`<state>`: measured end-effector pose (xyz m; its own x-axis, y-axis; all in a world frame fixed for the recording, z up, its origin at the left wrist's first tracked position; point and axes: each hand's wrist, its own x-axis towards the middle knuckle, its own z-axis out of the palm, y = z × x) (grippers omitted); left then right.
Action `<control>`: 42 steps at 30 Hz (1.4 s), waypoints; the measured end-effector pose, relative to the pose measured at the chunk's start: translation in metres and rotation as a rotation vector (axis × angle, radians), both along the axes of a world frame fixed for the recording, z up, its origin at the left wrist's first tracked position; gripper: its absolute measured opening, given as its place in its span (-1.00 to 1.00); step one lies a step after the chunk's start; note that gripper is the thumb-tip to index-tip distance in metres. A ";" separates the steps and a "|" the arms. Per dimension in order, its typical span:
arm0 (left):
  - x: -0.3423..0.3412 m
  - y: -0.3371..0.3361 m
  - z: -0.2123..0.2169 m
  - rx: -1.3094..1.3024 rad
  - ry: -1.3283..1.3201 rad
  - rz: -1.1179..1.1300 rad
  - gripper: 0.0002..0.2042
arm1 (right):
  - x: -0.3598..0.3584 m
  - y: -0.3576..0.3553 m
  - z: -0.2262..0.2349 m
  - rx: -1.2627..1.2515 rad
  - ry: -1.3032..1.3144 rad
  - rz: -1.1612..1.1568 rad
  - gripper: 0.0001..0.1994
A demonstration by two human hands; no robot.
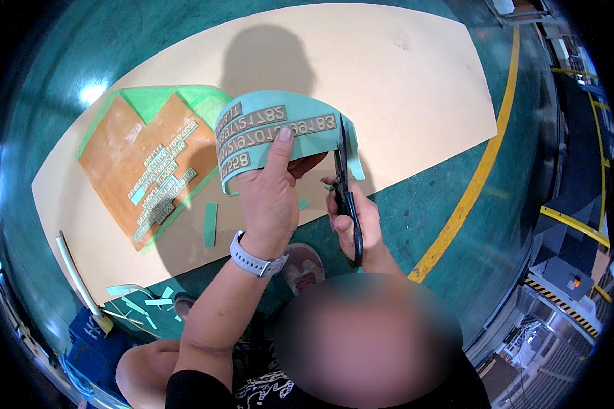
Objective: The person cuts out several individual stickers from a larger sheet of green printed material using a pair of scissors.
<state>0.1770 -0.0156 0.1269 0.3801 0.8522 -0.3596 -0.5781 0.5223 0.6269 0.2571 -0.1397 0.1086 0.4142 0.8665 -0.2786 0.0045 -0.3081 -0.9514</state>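
My left hand [269, 198], with a pale watch band at its wrist, grips a curved teal rubber printing plate [307, 140] with its thumb in front. Rows of raised, mirror-reversed characters on grey bands cross the plate. Black scissors [342, 160] are in my right hand [365, 221], fingers wrapped around the handles. Their blades point upward at the plate's right side, where a narrow teal flap hangs beyond them. The fingers of my left hand behind the plate are partly hidden.
Beneath lies a large beige board [382, 75]. On its left, an orange sheet [116, 163] over green film carries several character strips. A loose green strip [210, 225] lies nearby. Green scraps [158, 302] litter the lower left, beside a pale tube [75, 273]. A yellow floor line [471, 198] runs right.
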 end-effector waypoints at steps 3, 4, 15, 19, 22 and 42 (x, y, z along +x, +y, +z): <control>0.000 0.000 0.000 -0.014 -0.001 -0.012 -0.76 | -0.001 0.000 0.001 -0.007 -0.042 -0.005 -0.09; -0.001 0.001 -0.001 -0.023 0.005 -0.020 -0.76 | -0.001 0.001 0.001 -0.003 -0.048 -0.012 -0.10; 0.001 0.001 -0.005 -0.014 0.007 -0.033 -0.77 | 0.003 -0.003 -0.002 0.012 -0.045 0.000 -0.30; 0.002 0.002 -0.005 -0.025 0.012 -0.037 -0.77 | 0.006 -0.005 -0.004 0.020 -0.048 0.013 -0.40; 0.001 0.002 -0.006 -0.027 0.013 -0.049 -0.76 | 0.006 -0.005 -0.004 0.002 -0.089 0.015 -0.42; -0.001 0.002 -0.006 -0.023 0.043 -0.060 -0.75 | 0.008 -0.003 0.002 -0.037 -0.138 0.035 -0.52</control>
<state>0.1764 -0.0131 0.1207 0.4141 0.8194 -0.3963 -0.5177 0.5701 0.6379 0.2651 -0.1431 0.1102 0.4210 0.8712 -0.2526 0.1460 -0.3400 -0.9290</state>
